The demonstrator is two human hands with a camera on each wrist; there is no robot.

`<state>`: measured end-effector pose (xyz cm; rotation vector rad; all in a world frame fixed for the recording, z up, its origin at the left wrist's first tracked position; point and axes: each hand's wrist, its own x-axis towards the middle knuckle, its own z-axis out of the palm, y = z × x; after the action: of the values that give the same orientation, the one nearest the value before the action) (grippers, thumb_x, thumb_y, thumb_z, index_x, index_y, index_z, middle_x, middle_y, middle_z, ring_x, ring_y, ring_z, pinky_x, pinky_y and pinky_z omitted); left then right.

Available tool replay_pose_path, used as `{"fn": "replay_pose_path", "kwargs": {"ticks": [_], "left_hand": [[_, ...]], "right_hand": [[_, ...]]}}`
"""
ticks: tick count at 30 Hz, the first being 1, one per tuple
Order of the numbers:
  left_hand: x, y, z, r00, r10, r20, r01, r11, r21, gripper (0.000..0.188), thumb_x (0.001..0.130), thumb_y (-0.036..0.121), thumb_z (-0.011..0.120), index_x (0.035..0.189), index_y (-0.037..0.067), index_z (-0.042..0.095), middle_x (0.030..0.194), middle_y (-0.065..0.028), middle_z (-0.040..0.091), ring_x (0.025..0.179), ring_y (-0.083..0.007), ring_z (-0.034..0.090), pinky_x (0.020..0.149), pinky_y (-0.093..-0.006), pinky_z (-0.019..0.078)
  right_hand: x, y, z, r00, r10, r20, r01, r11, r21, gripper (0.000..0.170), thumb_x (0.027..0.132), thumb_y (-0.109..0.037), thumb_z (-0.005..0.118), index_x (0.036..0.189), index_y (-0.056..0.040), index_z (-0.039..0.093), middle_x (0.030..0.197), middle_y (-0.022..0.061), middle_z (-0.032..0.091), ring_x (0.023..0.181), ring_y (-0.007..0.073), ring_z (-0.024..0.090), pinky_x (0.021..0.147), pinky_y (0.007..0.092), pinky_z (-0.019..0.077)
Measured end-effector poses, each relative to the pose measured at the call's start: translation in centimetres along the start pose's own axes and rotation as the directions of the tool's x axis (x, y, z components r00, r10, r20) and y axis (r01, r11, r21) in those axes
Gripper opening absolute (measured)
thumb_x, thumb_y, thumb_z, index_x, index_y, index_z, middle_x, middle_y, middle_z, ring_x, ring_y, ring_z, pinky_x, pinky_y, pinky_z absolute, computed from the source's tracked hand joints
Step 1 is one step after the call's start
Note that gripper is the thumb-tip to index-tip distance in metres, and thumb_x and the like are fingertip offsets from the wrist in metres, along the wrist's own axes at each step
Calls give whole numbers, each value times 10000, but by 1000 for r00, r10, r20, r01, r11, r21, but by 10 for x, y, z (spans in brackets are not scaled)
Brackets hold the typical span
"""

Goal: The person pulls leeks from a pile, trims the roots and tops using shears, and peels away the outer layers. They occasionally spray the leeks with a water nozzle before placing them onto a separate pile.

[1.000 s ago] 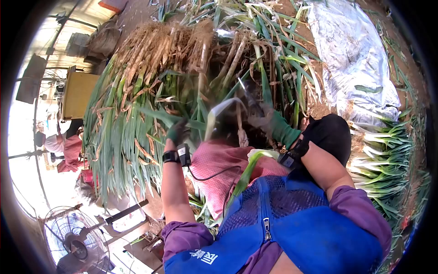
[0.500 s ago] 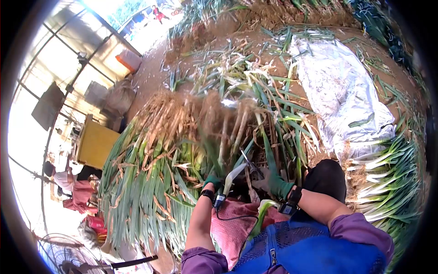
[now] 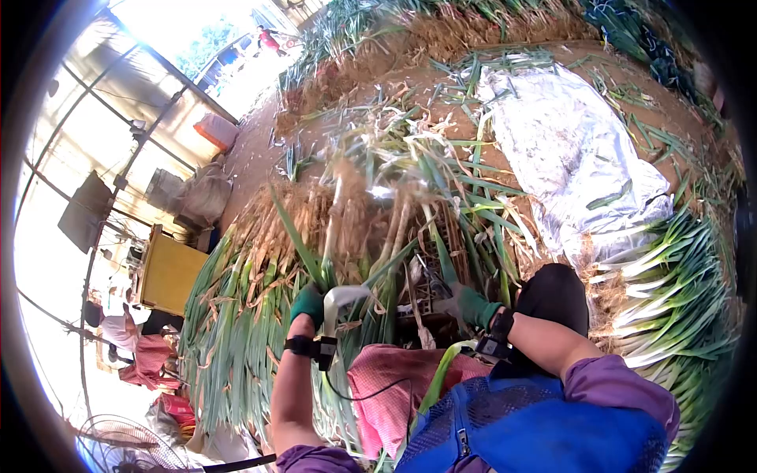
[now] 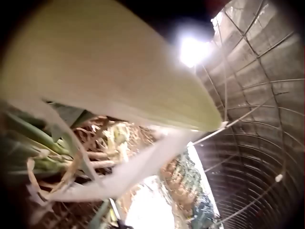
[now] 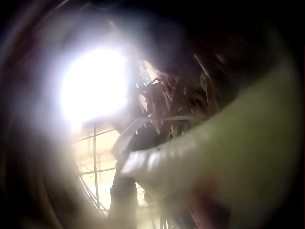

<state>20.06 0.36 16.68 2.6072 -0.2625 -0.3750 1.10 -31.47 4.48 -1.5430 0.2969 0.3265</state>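
Observation:
The left hand, in a green glove, grips a leek whose roots point up and away from the body. A pale, bent leaf hangs beside that hand and looms large and blurred in the left wrist view. To the right, the gloved right hand holds a slim tool; the left wrist view shows its thin metal part and dark end. Under the hands lies a red-checked cloth on the lap. The right wrist view is blurred and shows neither hand clearly.
Unpeeled leeks are heaped at the left, roots away from the person. Cleaned leeks lie in a row at the right by a white sheet. A fan stands lower left; another person is at far left.
The head view has tilted up, showing more ground beyond. Against half a second ago, the left hand with its leek has moved left, away from the right hand, which still holds the tool.

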Motion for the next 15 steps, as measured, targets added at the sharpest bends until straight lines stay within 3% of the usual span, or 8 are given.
{"fn": "replay_pose_path", "kwargs": {"ticks": [2, 3, 4, 6, 7, 10, 12, 15], "left_hand": [[-33, 58, -10, 1000, -23, -9, 24, 989, 148, 418, 748, 373, 744, 1017, 58, 684, 939, -161, 714, 870, -289, 694, 764, -402, 527], [-57, 104, -15, 991, -125, 46, 113, 971, 212, 402, 771, 387, 711, 1002, 58, 692, 938, -161, 713, 860, -283, 699, 769, -394, 531], [-57, 98, 0, 982, -104, 157, 87, 990, 111, 412, 772, 405, 703, 998, 61, 695, 938, -160, 714, 855, -278, 701, 773, -391, 533], [-49, 80, 44, 953, -59, 296, 74, 996, -39, 428, 773, 434, 690, 997, 69, 703, 926, -162, 714, 867, -287, 699, 796, -395, 531], [-50, 80, 72, 944, -44, 327, 76, 993, -85, 435, 771, 445, 686, 1000, 75, 708, 914, -166, 714, 884, -302, 694, 816, -401, 528], [-64, 84, 130, 932, -14, 362, -74, 971, 227, 723, 750, 555, 708, 1226, 22, 599, 1121, -182, 645, 1035, -283, 630, 887, -371, 500], [-60, 47, 171, 881, 45, 470, -143, 974, 176, 952, 698, 588, 753, 1388, 12, 438, 1337, -222, 516, 1156, -293, 564, 947, -359, 471], [-59, 9, 218, 956, 29, 292, 85, 926, -367, 947, 680, 505, 805, 1375, -13, 425, 1248, -217, 568, 1115, -291, 579, 938, -352, 476]], "right_hand": [[-9, -5, 3, 999, -48, 16, 47, 997, 62, 680, 727, -237, 800, 1263, 47, 492, 921, 163, 641, 786, 240, 589, 695, 365, 480], [-4, 8, 2, 956, -279, 86, 292, 920, -263, 633, 721, -221, 788, 1251, -7, 516, 917, 151, 643, 775, 255, 589, 688, 372, 474], [12, 35, -1, 861, -457, 225, 501, 683, -532, 593, 715, -205, 777, 1238, -61, 539, 913, 140, 645, 763, 270, 589, 681, 379, 468], [14, 49, -7, 718, -522, 461, 647, 255, -719, 552, 679, -209, 748, 1205, -203, 582, 888, 104, 646, 733, 315, 578, 662, 397, 447], [14, 51, -6, 782, -468, 411, 598, 379, -706, 519, 695, -213, 733, 1195, -198, 594, 908, 118, 656, 758, 319, 596, 682, 402, 465], [1, 45, -10, 963, -182, 198, 259, 829, -496, 359, 797, -116, 615, 1154, -154, 642, 909, 153, 677, 756, 312, 644, 711, 377, 509], [-21, 19, -23, 951, -153, 270, 298, 691, -659, 328, 869, -65, 542, 1189, -43, 613, 924, 159, 680, 787, 263, 662, 722, 333, 516], [-42, 1, -52, 935, -308, 175, 342, 653, -676, 374, 854, -136, 585, 1212, -27, 582, 949, 137, 678, 825, 232, 649, 749, 325, 510]]}}
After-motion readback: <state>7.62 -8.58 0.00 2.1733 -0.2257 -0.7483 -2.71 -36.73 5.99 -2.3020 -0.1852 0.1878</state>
